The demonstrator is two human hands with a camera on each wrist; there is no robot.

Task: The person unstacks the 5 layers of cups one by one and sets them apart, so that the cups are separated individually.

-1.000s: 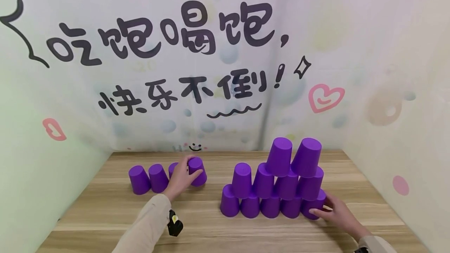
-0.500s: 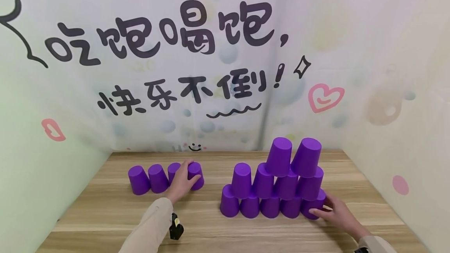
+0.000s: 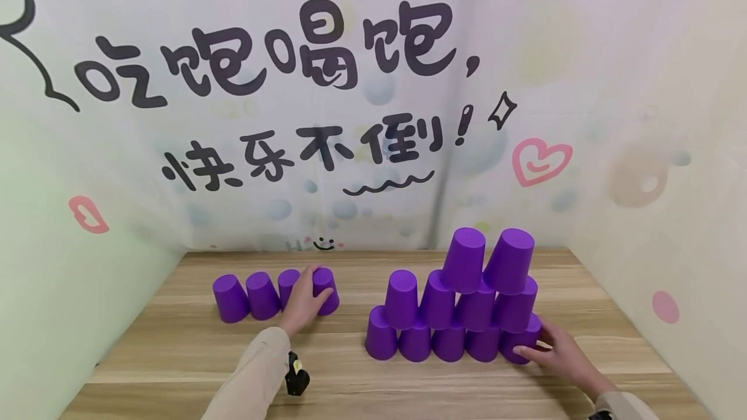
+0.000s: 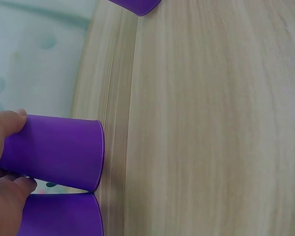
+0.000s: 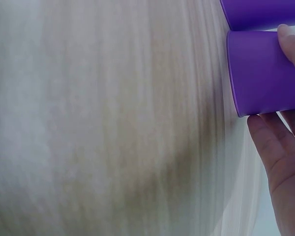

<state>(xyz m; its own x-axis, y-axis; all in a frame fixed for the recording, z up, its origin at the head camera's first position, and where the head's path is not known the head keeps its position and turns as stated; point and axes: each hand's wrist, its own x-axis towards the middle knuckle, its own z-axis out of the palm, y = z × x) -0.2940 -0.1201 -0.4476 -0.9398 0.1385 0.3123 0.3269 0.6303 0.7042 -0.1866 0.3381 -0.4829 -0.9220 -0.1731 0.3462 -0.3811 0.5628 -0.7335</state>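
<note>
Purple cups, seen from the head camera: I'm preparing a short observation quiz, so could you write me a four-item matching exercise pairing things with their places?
Column 1
1. Left hand
2. Right hand
3. Two highest cups
4. Pink smiling heart

Column 2
A. On the top tier of the stack
B. At the right-end cup of the separate row
C. Printed on the backdrop
D. At the right-end cup of the stack's bottom row

Pairs: 1-B, 2-D, 3-A, 4-C

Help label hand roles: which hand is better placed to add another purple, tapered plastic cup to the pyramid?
Probably the left hand: it pinches an unstacked cup; the right hand holds the bottom-right cup of the pyramid.
</note>
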